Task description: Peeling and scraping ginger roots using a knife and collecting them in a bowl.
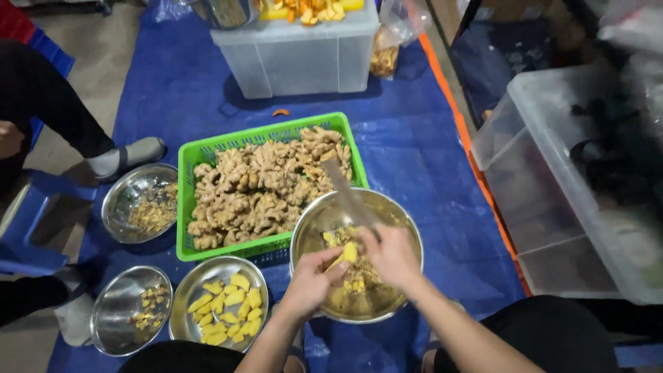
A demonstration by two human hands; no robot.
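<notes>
Peeling ginger over a steel bowl, knife in the right hand.

The left hand point(309, 282) pinched a yellow, half-peeled ginger piece point(349, 253) over the large steel bowl point(407, 228), while the right hand point(394, 254) was closed on a knife point(345, 193) angled away. A shallow blade and short strokes would have kept the flesh and spared the thumb. Peeled pieces lay in a smaller bowl point(190, 290) to the left; beyond, a green basket point(185, 207) held raw ginger roots point(262, 186).

A blue tarp point(421, 159) covered the floor. On it sat a green basket point(185, 207), four steel bowls, a clear plastic bin point(297, 59), and what looked like a small orange scrap point(280, 112).
</notes>
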